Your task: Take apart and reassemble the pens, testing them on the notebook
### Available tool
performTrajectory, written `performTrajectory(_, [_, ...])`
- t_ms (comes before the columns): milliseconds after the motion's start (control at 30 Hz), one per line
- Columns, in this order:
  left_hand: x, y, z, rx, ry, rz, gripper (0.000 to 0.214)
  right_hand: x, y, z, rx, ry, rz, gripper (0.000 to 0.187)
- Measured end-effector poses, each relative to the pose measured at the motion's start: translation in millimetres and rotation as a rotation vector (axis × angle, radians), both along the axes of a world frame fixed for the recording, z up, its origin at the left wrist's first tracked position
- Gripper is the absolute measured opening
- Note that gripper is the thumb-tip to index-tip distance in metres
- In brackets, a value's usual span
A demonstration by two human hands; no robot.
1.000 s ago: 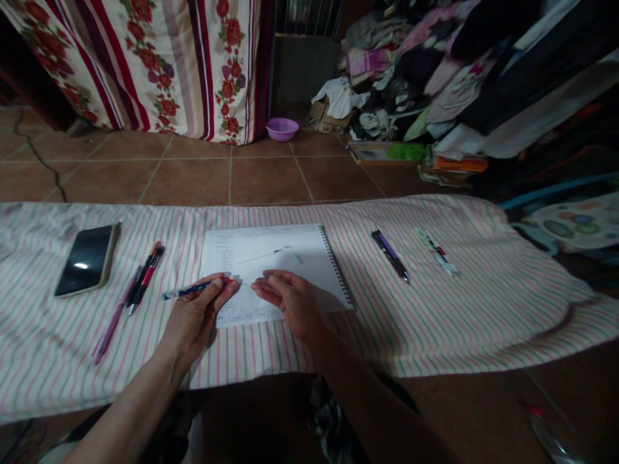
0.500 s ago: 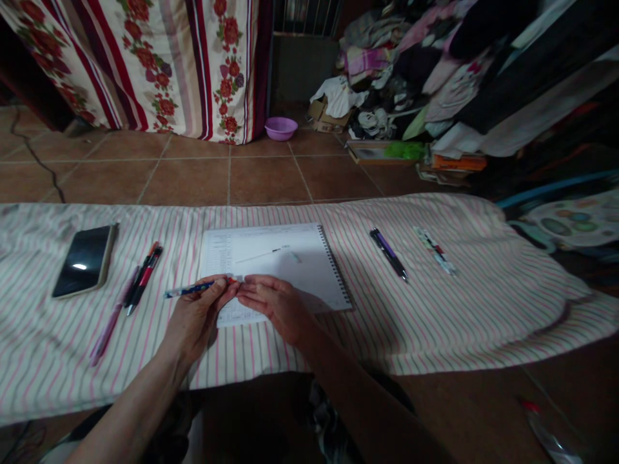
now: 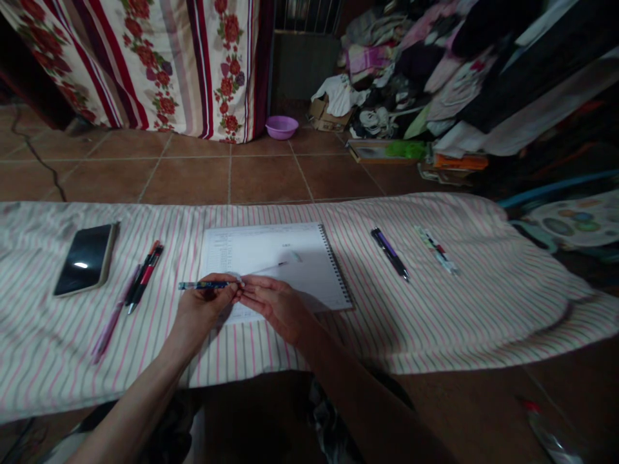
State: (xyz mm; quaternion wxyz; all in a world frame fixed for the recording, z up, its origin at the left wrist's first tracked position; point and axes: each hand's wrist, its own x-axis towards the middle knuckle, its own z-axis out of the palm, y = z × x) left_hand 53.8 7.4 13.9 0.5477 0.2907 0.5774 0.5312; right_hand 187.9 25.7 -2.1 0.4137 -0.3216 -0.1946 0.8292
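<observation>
Left hand point(image 3: 203, 309) pinches slim patterned pen barrel point(image 3: 200, 285); right hand point(image 3: 279, 309) half-curled, hold unclear; spiral-bound paper point(image 3: 256, 241) beneath.

No wording legible; small print on the spiral notebook point(image 3: 264, 241) only.
Open page carries a dense column of print point(image 3: 217, 248) down its left side, a faint line point(image 3: 271, 229) along the top edge, one short mark point(image 3: 286, 245) above the middle; all too small to read. Blue pen point(image 3: 203, 285): barrel patterned, cannot tell if lettered.
</observation>
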Motion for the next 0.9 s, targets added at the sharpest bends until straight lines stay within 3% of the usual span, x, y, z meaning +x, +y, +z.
performTrajectory(200, [-1, 0, 2.2, 0.028, 0.113, -0.053, 0.019, -1, 0, -1.8, -0.01, -0.008, -0.01, 0.015])
performTrajectory(400, [-1, 0, 1.6, 0.013, 0.078, -0.049, 0.023, -3, 0, -0.4, 0.002, -0.061, -0.006, 0.017])
performTrajectory(600, [-3, -2, -2.3, -0.025, -0.015, -0.058, 0.031, -4, -2, -9.1, 0.112, -0.186, -0.022, 0.026])
performTrajectory(800, [-5, -4, -2.6, -0.069, -0.025, -0.118, 0.034, -5, -2, -16.9, 0.156, -0.303, -0.061, 0.028])
performTrajectory(900, [-12, -5, 0.4, -0.124, 0.076, -0.217, 0.033, -5, -1, -13.9, 0.133, -0.328, -0.081, 0.027])
